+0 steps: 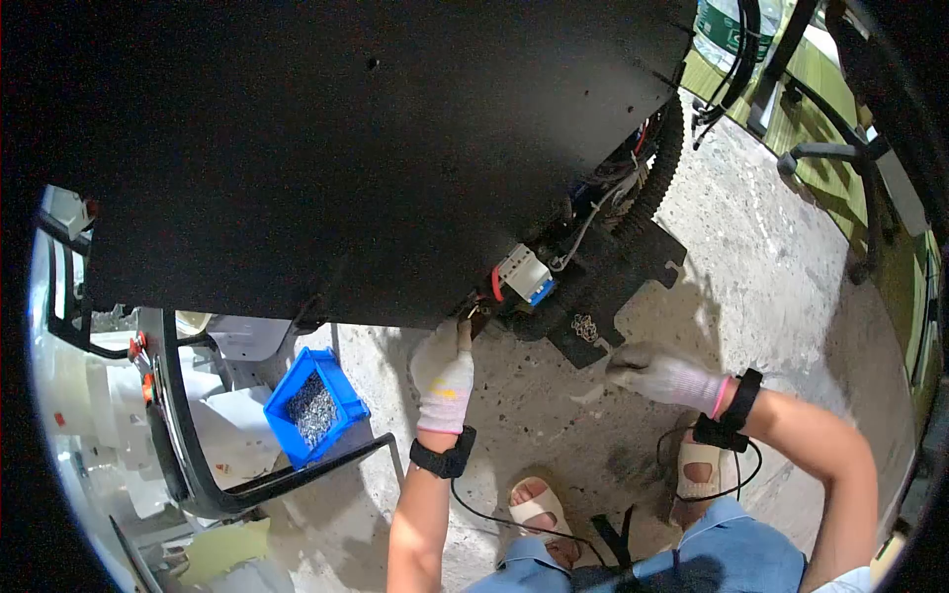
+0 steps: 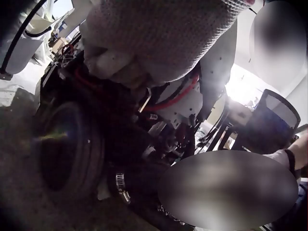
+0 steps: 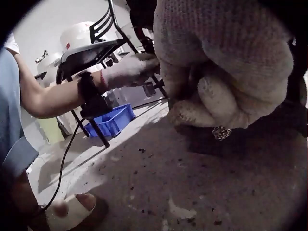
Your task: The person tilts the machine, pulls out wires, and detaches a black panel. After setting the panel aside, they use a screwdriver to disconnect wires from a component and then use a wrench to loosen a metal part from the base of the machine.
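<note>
The gloved left hand reaches up to the lower edge of the large black panel, its fingertips pinching a small metal piece beside a red cable. The left wrist view shows this glove above the metal piece, its fingertips in shadow. A white and blue block sits to the right of the fingers. The gloved right hand hovers near a black plate bearing a small heap of metal parts. In the right wrist view its fingers are curled, with nothing visible in them.
A blue bin of small metal parts is at the left, by a black chair frame. A ribbed black hose and wires run along the panel's right edge. A wheeled chair base stands at the upper right.
</note>
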### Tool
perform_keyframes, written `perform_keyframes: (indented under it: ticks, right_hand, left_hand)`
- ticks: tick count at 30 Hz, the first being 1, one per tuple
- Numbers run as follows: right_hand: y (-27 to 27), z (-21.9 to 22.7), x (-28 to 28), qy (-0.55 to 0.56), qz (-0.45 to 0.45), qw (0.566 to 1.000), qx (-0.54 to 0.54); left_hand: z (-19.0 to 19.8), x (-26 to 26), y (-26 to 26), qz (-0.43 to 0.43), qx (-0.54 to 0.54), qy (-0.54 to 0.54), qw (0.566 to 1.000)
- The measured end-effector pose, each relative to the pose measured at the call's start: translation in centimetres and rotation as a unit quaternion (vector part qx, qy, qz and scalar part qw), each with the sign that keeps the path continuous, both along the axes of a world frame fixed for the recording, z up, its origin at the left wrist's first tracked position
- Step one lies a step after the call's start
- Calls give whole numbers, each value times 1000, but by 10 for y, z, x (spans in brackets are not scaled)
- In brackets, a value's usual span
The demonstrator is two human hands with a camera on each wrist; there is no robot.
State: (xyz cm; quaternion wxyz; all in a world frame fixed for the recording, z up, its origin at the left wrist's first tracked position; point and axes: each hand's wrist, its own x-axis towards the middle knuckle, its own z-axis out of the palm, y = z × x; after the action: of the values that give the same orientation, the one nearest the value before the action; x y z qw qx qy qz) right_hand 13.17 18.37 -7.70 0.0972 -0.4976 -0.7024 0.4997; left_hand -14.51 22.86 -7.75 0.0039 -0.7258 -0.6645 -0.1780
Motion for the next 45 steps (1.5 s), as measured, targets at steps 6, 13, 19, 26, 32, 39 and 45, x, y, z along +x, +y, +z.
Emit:
perform_keyframes:
  ticks: [6,13,19,26,32,39,45]
  right_hand:
    - [8,8,3,47,-99,990,-93]
    - [13,7,6,61,-111,984,-122]
    - [10,-5,4,50,-102,990,-79]
    - [11,1,-1,56,-108,986,-115]
    - [11,4,-4,121,-125,974,-148]
    - [13,-12,-3,156,-95,975,-127]
    - [11,-31,-7,159,-109,970,-149]
  left_hand:
    - [1,-3,3,-45,44,14,998]
    - [-6,-6,5,-79,108,114,984]
    - [-8,-9,4,-89,136,188,969]
    - [7,-12,1,-73,-92,280,953]
    - [-3,-23,5,-96,-5,329,939]
    - [10,-15,14,-84,24,196,977]
    - [43,13,16,124,-197,-29,972]
